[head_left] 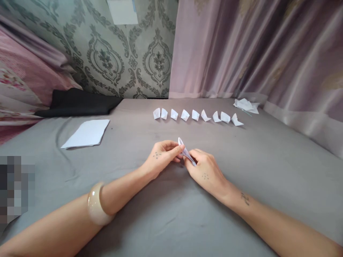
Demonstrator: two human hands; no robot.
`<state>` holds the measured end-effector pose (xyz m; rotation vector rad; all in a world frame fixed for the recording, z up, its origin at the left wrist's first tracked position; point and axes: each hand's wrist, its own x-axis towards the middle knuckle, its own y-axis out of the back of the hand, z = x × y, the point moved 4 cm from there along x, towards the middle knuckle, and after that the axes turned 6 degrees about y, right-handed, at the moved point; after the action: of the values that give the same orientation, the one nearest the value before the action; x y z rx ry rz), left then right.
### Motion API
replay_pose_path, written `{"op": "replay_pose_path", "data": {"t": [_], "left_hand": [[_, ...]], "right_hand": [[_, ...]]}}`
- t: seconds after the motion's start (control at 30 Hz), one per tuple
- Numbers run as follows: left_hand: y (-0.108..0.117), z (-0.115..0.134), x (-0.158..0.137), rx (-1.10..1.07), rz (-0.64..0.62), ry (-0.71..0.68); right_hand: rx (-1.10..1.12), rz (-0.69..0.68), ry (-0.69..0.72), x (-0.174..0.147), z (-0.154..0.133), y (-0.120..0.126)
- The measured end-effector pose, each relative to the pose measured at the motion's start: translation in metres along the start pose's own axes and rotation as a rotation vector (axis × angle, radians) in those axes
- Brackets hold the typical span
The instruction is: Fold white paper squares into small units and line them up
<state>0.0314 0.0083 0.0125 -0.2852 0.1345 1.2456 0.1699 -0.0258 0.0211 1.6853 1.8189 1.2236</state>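
Between my two hands is a small folded piece of white paper (185, 151), tilted with its pointed end up and to the left. My left hand (166, 153) pinches its upper end between thumb and fingers. At the lower end, my right hand (205, 166) has its fingers closed on the same paper, and they hide part of it. Beyond my hands, several small folded white paper pieces (184, 115) stand in a row across the grey cloth surface (134, 200). Each has a pointed, boat-like shape.
A stack of white paper sheets (87, 133) lies at the left. Behind it is a folded black cloth (80, 102). Crumpled white paper (245, 105) sits at the back right, near the curtain (214, 50). A patterned wall (131, 53) closes off the back.
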Motion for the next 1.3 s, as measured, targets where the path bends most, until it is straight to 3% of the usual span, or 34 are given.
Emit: {"op": "replay_pose_path", "data": {"t": [0.2,0.57,0.9,1.07,1.3], "left_hand": [[0.004,0.003,0.001,0.042,-0.006,-0.007],[0.006,0.007,0.001,0.251,-0.031,-0.102],[0.008,-0.004,0.005,0.413,-0.057,-0.180],[0.006,-0.003,-0.001,0.508,-0.049,-0.146],[0.003,-0.008,0.000,0.394,-0.010,-0.081]], "right_hand": [[0.181,-0.076,0.031,0.001,-0.004,0.002],[0.481,-0.177,-0.091,0.003,0.007,-0.002],[0.483,-0.209,-0.129,0.002,0.007,-0.004],[0.414,-0.111,-0.161,0.003,0.010,-0.003],[0.400,-0.062,-0.191,0.003,0.007,-0.003]]}}
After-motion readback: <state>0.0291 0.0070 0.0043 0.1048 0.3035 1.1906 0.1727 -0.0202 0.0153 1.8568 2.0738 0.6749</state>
